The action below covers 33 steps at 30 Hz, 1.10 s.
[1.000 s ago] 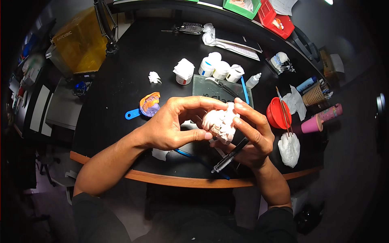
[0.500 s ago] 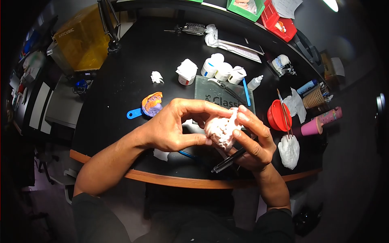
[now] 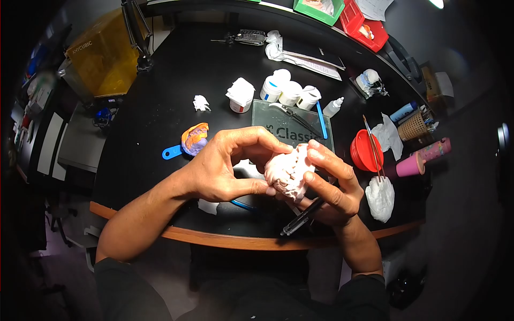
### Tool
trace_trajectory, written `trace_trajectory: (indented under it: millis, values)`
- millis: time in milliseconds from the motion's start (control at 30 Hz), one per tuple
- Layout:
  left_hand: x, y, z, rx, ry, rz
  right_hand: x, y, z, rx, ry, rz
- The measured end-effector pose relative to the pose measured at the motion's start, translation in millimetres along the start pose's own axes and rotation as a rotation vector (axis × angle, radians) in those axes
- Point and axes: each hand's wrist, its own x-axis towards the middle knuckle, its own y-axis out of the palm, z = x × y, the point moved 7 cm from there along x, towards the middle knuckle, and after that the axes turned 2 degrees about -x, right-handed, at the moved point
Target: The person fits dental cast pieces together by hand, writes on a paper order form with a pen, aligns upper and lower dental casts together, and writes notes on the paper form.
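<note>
Dental cast: we see a pale, chalky, lumpy block (image 3: pixel 289 174) with a ridged, toothed face, raised above the middle of the front edge of the black surface (image 3: pixel 160 107).
Left hand: our left hand (image 3: pixel 211 166) is clamped on the cast, thumb below and forefinger above.
Right hand: our right hand (image 3: pixel 340 190) is clamped on its other side by the fingertips, a slim dark pen (image 3: pixel 301 218) lodged in the same grip.
Glass slab: smooth, greenish and lettered (image 3: pixel 261 115), it lies flat beyond the cast; smooth white jars (image 3: pixel 270 90) stand at its far edge.
Impression: orange and purple, moulded, on a blue handle (image 3: pixel 194 139), towards the surface's left edge.
Red bowl: round and glossy (image 3: pixel 364 152), near the right edge, beside crumpled white wadding (image 3: pixel 380 199).
Change: against a second ago, we have the cast turned slightly, and the pen's free end sits nearer the front edge.
Direction: toothed face up towards us; long axis seems to run far edge to front, though glare blurs it.
</note>
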Motion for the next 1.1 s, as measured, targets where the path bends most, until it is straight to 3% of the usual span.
trace_trajectory:
  millis: [500,700,933,1100]
  values:
    - [1,-3,13,-0.066,-0.233,-0.091,-3,3,-22,0.108,0.195,0.055]
    - [-1,-2,18,-0.257,-0.347,-0.137,-3,3,-25,0.120,0.236,0.085]
    - [-3,-3,28,-0.271,-0.426,-0.145,-7,7,-34,0.152,0.372,0.134]
    - [-4,1,27,-0.303,-0.373,-0.114,-11,4,-37,0.192,0.508,0.104]
